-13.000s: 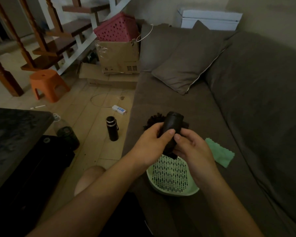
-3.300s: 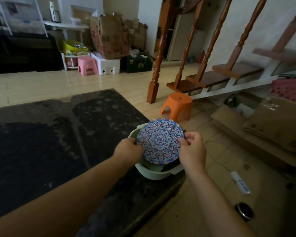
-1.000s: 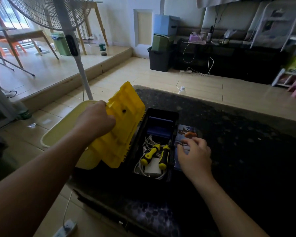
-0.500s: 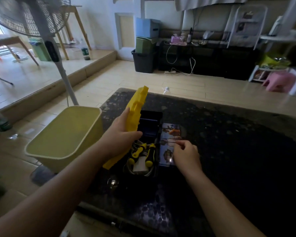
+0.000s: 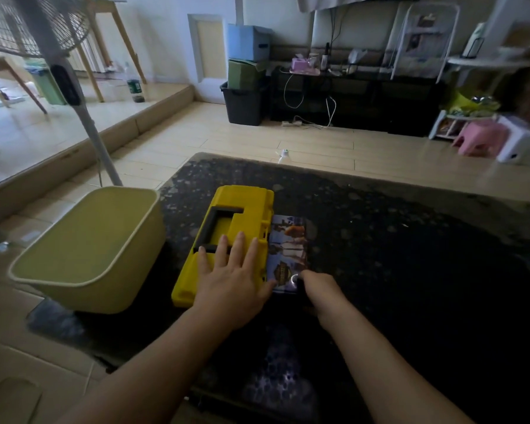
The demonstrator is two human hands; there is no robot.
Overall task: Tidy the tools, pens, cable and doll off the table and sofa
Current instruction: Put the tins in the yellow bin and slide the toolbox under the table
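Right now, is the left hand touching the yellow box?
Touching. The head view shows the left hand lying flat on the yellow box lid, fingers spread against it.

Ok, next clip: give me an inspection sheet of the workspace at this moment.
Surface: dark speckled table, glossy.
Job's things: yellow toolbox, lid closed, on the table; contents hidden.
Clutter: picture card flat beside the toolbox's right side.
Grippers: left hand flat on the lid; right hand curled at the card's near corner, grip unclear.
Cables: white leads and a power strip by the far cabinet.
Surroundings: pale yellow bin left of the table; fan stand; pink stool.
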